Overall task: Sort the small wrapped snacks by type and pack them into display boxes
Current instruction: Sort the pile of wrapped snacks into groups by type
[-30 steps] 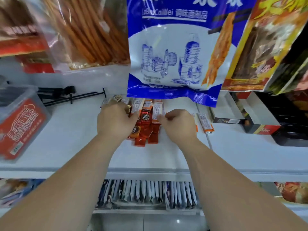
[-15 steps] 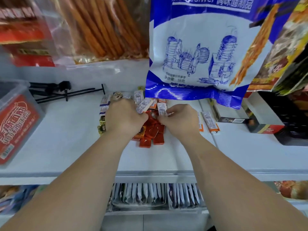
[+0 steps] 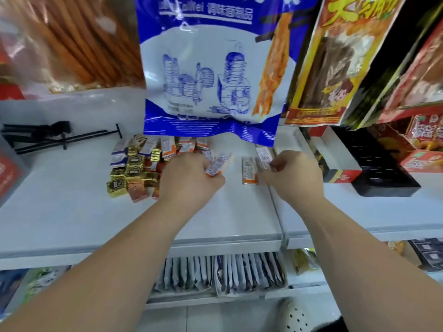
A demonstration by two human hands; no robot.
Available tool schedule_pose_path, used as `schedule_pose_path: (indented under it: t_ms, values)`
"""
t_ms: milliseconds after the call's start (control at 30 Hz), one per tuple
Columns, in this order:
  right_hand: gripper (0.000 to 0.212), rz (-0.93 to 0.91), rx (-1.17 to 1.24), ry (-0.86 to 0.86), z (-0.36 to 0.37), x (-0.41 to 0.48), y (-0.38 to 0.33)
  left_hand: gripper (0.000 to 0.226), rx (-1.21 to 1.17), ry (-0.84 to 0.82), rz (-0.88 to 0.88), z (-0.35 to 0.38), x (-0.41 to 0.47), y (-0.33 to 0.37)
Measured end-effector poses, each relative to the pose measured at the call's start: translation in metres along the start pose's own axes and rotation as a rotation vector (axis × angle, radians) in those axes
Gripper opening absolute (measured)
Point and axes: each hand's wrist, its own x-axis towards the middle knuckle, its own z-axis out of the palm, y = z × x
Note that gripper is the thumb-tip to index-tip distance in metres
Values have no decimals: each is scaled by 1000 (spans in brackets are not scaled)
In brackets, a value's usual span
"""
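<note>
We see two bare arms reaching over a white shelf (image 3: 72, 212). The left hand (image 3: 189, 178) is curled around a few long snack sticks (image 3: 218, 164) with white and orange wrappers; their ends poke out past the fingers. The right hand (image 3: 293, 174) pinches one more stick (image 3: 263, 158) between thumb and fingers. Just beside that hand, another orange-ended stick (image 3: 249, 170) lies flat on the shelf, near the seam where two shelf boards meet.

The pile of small wrapped snacks (image 3: 143, 164) sits toward the back edge of the shelf, to the left of the left hand. Gold foil squares (image 3: 134, 167) are at the front of the pile, and white and orange packets are behind them.

A big blue and white bag (image 3: 206, 75) hangs down over the back of the shelf. An open display box (image 3: 335, 161) with a red end sits near the right side, beside a black tray (image 3: 383, 173). Black metal hooks (image 3: 57, 138) lie at the back left.
</note>
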Motion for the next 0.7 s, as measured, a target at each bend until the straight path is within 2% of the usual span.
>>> schedule_pose_path:
  t_ms: [200, 333, 500, 700]
  values:
    - [14, 28, 8, 20, -11, -2, 28, 33, 3, -34, 16, 49, 9, 37]
    - [11, 7, 6, -9, -2, -3, 32, 36, 14, -70, -51, 75, 16, 47]
    - [16, -15, 18, -13, 7, 1, 31, 62, -3, -76, 34, 83, 16, 50]
    - [16, -11, -72, -8, 12, 5, 23, 33, -1, -20, 111, 57, 15, 31]
